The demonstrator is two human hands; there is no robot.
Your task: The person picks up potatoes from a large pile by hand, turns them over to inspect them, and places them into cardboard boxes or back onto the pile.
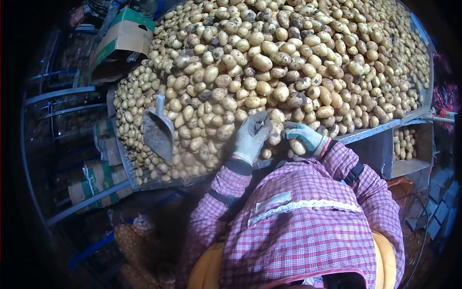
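A large heap of potatoes (262, 62), some stained dark with soil, fills the table before me. At its near edge, my left hand (252, 136) wears a pale work glove with grey fingertips. Its fingers are curled against a potato (275, 132) that lies between my two hands. My right hand (308, 137), gloved the same way, has its fingers bent over the pile. Tucked under its thumb side is another potato (297, 146). Part of each grip is hidden by the gloves.
A grey scoop (159, 132) rests on the potatoes at left. An open cardboard box (125, 41) stands at upper left, near another person's arm. A metal rim (375, 130) borders the table, with a compartment (411, 166) at right. A net sack (132, 241) stands lower left.
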